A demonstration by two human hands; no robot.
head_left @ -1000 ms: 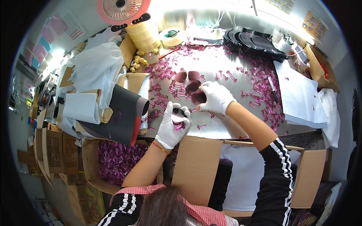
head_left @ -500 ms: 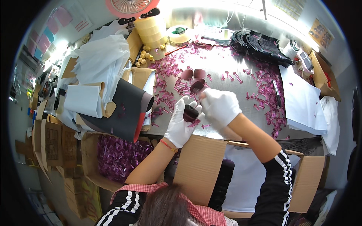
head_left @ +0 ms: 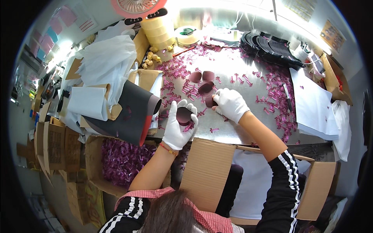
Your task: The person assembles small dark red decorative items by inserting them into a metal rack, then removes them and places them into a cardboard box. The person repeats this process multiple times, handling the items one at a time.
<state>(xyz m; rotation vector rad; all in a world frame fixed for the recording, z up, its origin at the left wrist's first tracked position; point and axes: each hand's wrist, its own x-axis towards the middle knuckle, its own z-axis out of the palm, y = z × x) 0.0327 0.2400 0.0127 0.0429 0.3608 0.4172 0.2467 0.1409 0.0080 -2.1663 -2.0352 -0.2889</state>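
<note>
A cardboard box of small pink plastic pieces (head_left: pixel 120 159) sits low at the left, within reach. The white-gloved left hand (head_left: pixel 178 126) cups a dark maroon oval disc (head_left: pixel 183 115) face-up; the right hand (head_left: pixel 230 104) pinches another maroon disc (head_left: pixel 210 101) against the shiny metal counter (head_left: pixel 233 128).

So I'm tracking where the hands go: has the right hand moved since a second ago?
Yes. The right hand has slid left, toward the left hand, and now rests on the dark oval piece just below the other oval pieces.
</note>
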